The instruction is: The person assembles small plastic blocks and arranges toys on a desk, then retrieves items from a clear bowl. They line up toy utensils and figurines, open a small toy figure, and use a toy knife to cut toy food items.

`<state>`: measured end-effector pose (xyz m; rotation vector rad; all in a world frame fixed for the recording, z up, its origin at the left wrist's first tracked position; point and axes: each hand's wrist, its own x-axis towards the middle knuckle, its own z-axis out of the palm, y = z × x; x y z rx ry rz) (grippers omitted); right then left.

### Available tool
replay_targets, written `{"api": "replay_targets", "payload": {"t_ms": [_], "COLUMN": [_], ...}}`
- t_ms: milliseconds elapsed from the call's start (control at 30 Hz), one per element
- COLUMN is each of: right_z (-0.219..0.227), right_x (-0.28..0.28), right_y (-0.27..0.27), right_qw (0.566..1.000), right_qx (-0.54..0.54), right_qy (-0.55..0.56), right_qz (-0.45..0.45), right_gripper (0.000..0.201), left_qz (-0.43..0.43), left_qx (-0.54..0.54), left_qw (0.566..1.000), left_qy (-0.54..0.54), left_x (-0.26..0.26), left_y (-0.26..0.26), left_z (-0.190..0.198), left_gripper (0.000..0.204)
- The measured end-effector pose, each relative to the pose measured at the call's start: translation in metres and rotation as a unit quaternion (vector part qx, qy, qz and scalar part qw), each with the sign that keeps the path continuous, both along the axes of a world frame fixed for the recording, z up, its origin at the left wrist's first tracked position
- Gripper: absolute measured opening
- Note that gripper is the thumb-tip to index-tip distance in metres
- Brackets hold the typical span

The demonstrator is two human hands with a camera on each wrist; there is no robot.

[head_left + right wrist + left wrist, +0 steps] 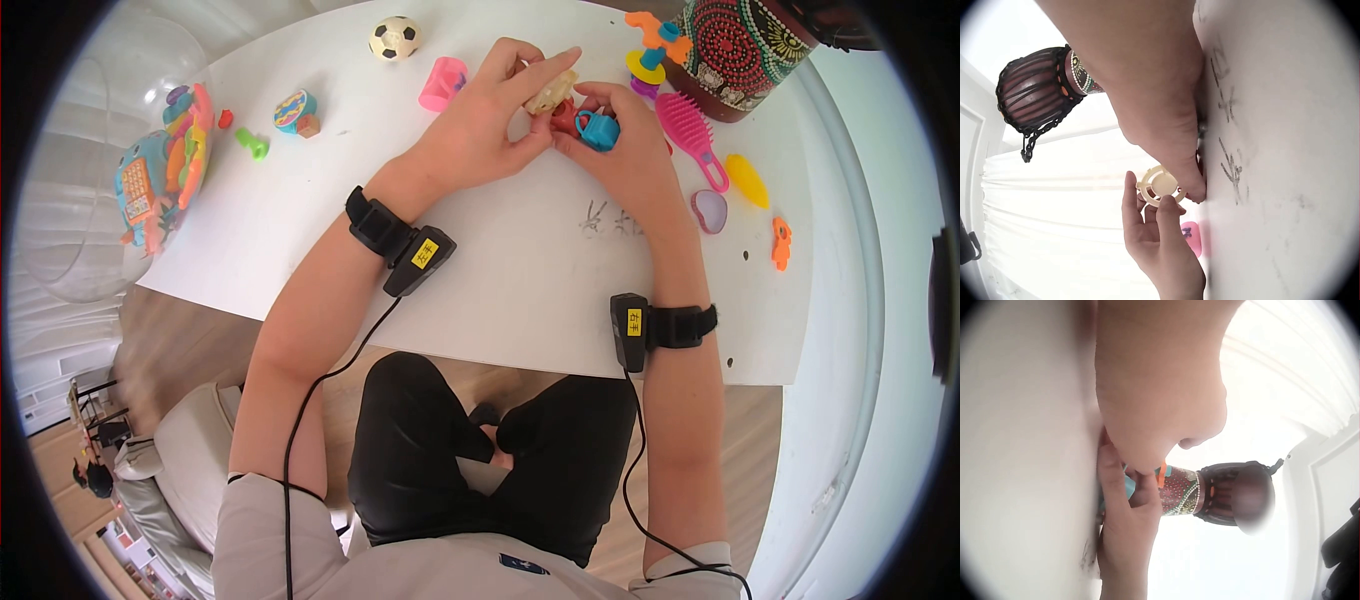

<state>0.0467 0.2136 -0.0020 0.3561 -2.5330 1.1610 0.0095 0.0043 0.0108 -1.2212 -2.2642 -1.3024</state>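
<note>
My left hand (480, 125) pinches a cream round plastic piece with an openwork rim (1164, 185) between thumb and fingers. In the head view this cream piece (551, 96) meets a small red piece (566, 117) at the right hand's fingertips. My right hand (632, 150) holds a small blue plastic toy piece with a loop (599, 131) close beside the red one. Both hands are together over the far middle of the white table (480, 270). In the left wrist view, the left hand hides most of what they hold, and a bit of blue shows within the right hand.
A pink hairbrush (690, 135), yellow piece (746, 180), purple heart-shaped piece (709, 211) and orange piece (781, 244) lie to the right. A patterned drum (735, 55) stands behind. Leftward are a pink cup (442, 84), soccer ball (395, 39) and toy pile (165, 175).
</note>
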Motion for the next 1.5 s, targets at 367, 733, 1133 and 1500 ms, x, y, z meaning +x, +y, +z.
{"api": "replay_targets", "payload": {"t_ms": [367,733,1133,1500], "right_z": [0.0008,-0.0032,-0.0004,0.0018], "right_x": [0.0005,-0.0023,-0.0008,0.0004], "right_y": [-0.0003,0.0004,-0.0015,-0.0018], "right_qw": [1.0,1.0,1.0,1.0], "right_qx": [-0.002,-0.003,0.019,0.025], "right_qy": [0.004,0.002,0.017,0.009], "right_qz": [0.002,0.006,-0.001,-0.008], "right_gripper": [0.055,0.055,0.052,0.055], "left_qz": [0.006,0.0,-0.012,-0.014], "left_qx": [0.014,0.022,0.02,0.034], "left_qw": [1.0,1.0,1.0,0.999], "left_qy": [-0.002,0.013,-0.012,-0.016], "left_x": [0.0004,-0.0029,-0.0017,-0.0047], "left_y": [0.0009,0.0012,-0.0031,-0.0061], "left_z": [0.0008,-0.0025,0.0001,-0.0017], "left_gripper": [0.068,0.059,0.059,0.048]}}
